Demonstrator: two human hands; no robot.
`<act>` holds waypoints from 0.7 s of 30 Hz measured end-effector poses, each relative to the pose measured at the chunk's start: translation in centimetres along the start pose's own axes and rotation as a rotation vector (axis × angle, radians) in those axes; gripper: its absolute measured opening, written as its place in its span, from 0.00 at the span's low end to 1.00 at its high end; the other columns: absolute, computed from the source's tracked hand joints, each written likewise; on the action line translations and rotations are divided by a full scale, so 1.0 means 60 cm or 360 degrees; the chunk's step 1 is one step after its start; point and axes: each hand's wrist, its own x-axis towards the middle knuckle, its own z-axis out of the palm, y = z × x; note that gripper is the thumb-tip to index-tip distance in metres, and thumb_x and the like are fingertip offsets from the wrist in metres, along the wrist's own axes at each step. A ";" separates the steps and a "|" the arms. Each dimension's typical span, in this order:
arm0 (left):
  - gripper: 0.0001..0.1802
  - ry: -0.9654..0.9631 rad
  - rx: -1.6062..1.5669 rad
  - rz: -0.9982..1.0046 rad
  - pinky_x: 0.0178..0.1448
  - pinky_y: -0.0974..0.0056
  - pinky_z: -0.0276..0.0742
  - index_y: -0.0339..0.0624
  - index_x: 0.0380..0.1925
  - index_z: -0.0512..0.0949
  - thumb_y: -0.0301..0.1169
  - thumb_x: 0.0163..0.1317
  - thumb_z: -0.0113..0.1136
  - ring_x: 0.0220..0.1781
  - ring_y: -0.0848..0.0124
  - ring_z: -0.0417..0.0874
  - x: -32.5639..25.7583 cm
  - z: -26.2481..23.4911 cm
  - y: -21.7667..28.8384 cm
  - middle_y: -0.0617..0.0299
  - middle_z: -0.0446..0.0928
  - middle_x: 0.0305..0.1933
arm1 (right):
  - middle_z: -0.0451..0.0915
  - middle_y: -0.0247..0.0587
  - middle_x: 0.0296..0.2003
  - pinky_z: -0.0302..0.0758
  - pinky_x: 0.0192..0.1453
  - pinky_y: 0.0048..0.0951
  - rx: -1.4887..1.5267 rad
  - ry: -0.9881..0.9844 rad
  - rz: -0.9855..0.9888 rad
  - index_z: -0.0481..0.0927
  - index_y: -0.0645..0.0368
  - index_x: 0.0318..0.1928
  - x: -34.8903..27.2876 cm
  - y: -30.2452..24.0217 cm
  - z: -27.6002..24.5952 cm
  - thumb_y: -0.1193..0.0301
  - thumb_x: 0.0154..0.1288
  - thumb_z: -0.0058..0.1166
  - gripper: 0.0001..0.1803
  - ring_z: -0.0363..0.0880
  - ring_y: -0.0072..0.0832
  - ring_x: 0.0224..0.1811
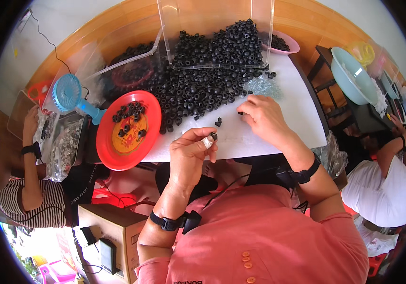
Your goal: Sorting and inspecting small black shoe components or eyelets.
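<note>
My left hand (188,154) is closed over the table's front edge, pinching a small black ring-like plastic part (214,136) between thumb and fingertips. White tape wraps one of its fingers. Farther right, my right hand (265,118) bends down over the white table top (293,113). Its fingertips are closed on a small dark part (240,113), mostly hidden by the fingers. Between the hands lies a loose black plastic part (218,122). Beyond them spreads a large heap of black plastic parts (198,90), with a pile of tiny clear pieces (263,87) at its right end.
A red plate (104,142) with several black parts overhangs the table at left, near a blue fan (68,93). A clear bin (217,19) stands behind the heap, a pink bowl (292,43) beside it. People sit at both sides; a cardboard box (129,241) is lower left.
</note>
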 end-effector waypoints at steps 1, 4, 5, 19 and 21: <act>0.12 -0.0029 0.0016 0.0000 0.30 0.65 0.76 0.27 0.46 0.79 0.21 0.64 0.58 0.33 0.66 0.81 0.002 0.000 -0.001 0.51 0.81 0.35 | 0.77 0.36 0.31 0.69 0.42 0.39 -0.0005 0.0004 -0.0002 0.80 0.55 0.32 0.002 0.000 0.003 0.77 0.53 0.61 0.06 0.78 0.37 0.40; 0.12 0.0012 0.0012 -0.0021 0.30 0.64 0.76 0.27 0.46 0.79 0.20 0.63 0.58 0.32 0.66 0.81 0.003 0.004 -0.001 0.51 0.81 0.35 | 0.75 0.37 0.30 0.68 0.42 0.39 -0.0230 -0.0024 0.0022 0.79 0.56 0.30 0.007 -0.005 0.009 0.76 0.53 0.62 0.05 0.78 0.37 0.39; 0.12 0.0016 0.0014 -0.0014 0.30 0.64 0.76 0.27 0.46 0.79 0.20 0.63 0.58 0.32 0.66 0.81 0.002 0.004 0.001 0.51 0.81 0.35 | 0.75 0.37 0.29 0.68 0.41 0.39 -0.0204 -0.0007 0.0005 0.79 0.55 0.30 0.004 -0.010 0.005 0.75 0.53 0.62 0.04 0.78 0.37 0.39; 0.12 -0.0031 0.0040 -0.0063 0.30 0.67 0.77 0.27 0.47 0.78 0.19 0.65 0.57 0.34 0.67 0.81 -0.005 0.012 0.004 0.50 0.81 0.39 | 0.77 0.37 0.31 0.67 0.42 0.38 -0.0225 -0.0058 -0.0016 0.81 0.56 0.28 -0.012 -0.035 0.001 0.73 0.51 0.60 0.02 0.76 0.37 0.37; 0.12 -0.0026 0.0048 -0.0048 0.30 0.67 0.77 0.27 0.48 0.78 0.19 0.64 0.57 0.33 0.68 0.81 -0.002 0.014 0.002 0.50 0.81 0.39 | 0.77 0.37 0.30 0.66 0.42 0.39 -0.0191 0.0021 -0.0051 0.80 0.56 0.29 -0.016 -0.034 0.005 0.75 0.50 0.61 0.04 0.76 0.37 0.38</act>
